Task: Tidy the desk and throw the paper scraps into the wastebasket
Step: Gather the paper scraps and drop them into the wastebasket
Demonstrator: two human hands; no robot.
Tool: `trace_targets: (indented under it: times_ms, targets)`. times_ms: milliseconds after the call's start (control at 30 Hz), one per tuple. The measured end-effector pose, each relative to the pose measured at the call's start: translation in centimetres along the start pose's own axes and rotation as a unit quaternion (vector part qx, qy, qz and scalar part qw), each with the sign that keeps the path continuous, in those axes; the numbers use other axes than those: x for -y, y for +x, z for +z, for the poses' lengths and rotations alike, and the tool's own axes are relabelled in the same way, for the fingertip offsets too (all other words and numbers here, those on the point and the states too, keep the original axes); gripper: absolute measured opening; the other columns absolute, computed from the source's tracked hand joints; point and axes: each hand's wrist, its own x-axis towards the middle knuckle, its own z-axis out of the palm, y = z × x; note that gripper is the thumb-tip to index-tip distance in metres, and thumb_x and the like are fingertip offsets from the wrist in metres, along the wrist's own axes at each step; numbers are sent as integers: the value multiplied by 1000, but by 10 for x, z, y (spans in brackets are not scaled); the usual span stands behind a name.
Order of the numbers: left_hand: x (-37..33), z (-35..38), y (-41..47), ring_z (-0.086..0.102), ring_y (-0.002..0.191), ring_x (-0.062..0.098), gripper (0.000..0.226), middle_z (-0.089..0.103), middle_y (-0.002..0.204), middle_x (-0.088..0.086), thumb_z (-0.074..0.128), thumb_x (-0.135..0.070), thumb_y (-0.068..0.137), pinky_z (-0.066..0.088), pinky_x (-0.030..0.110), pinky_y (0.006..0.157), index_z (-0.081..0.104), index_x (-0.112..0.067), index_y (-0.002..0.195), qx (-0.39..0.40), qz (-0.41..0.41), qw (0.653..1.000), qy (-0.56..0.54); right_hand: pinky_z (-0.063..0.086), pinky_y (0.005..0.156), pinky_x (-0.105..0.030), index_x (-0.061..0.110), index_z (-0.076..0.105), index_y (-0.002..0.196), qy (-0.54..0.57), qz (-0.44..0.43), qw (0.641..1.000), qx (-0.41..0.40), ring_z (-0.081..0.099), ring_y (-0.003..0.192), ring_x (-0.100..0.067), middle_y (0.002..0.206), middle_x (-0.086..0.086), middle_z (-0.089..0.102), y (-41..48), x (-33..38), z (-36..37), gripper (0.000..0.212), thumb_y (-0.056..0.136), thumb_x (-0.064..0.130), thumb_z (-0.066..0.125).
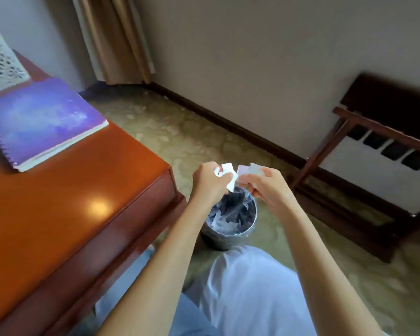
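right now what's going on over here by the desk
A person is holding torn white paper over the wastebasket, which stands on the carpet beside the wooden desk. The left hand grips a crumpled paper scrap, and the right hand pinches a flatter paper scrap. More white scraps already lie in the basket. A purple spiral notebook lies on the desk.

Soft daylight, desk glare, blurred warped edges
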Motion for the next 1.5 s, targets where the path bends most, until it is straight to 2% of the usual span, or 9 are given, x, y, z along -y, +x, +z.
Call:
trace_targets:
  times_ms: [233,400,500,767,933,1067,1233,1367,1500]
  targets:
    - [45,54,73,50,37,8,27,52,71,8,54,-9,88,38,22,46,40,-15,65,-2,-117,993,6,36,42,-14,7,55,76,9,132,991,-6,45,50,-10,64,-4,58,74,-72,-6,9,81,1,59]
    - [82,81,113,70,83,35,21,64,99,21,47,-7,88,38,15,34,59,4,101,15,-195,979,55,29,41,-18,11,40,67,29,263,964,14,38,34,-10,51,-6,38,127,-125,-2,28,80,-13,50]
    - [105,91,131,68,93,37,25,67,106,23,47,-6,88,55,30,61,59,5,107,25,-220,971,89,35,36,-13,7,42,60,16,315,949,7,41,27,-9,44,-5,39,152,-149,1,32,81,-13,52]
    - [135,125,173,67,98,40,36,57,100,24,38,-2,93,47,30,56,42,8,127,80,-274,956,65,54,61,-33,-3,53,84,31,368,929,12,53,51,-20,59,-11,49,207,-192,27,6,85,-6,57]
    - [152,133,186,64,103,39,15,58,99,21,40,-4,91,56,39,77,54,-4,85,108,-292,949,40,52,52,-32,-1,54,102,15,390,921,5,58,57,-25,74,-14,54,223,-206,34,16,91,11,53]
    - [154,135,183,50,120,32,41,44,137,15,38,-18,98,44,44,104,39,-6,136,133,-299,944,36,53,67,-29,4,46,130,12,410,912,21,57,80,-25,110,-13,50,224,-208,36,41,95,25,51]
    - [149,131,181,34,137,28,54,23,155,5,34,-36,100,34,42,112,18,-20,149,115,-351,924,-98,44,60,-28,3,35,141,92,399,912,24,48,71,-18,83,-3,43,221,-208,42,48,97,20,45]
    - [143,128,175,28,141,28,54,18,158,5,26,-43,101,33,44,111,20,-21,149,111,-386,903,-155,46,84,-34,3,33,142,70,400,914,-10,50,118,-31,122,-15,45,219,-204,40,47,99,19,42]
    - [127,120,161,39,132,31,48,30,152,9,28,-37,102,41,44,103,30,-17,145,94,-383,909,-133,41,56,-27,22,39,105,15,367,928,-64,45,65,-19,82,-7,50,206,-185,37,17,94,9,38]
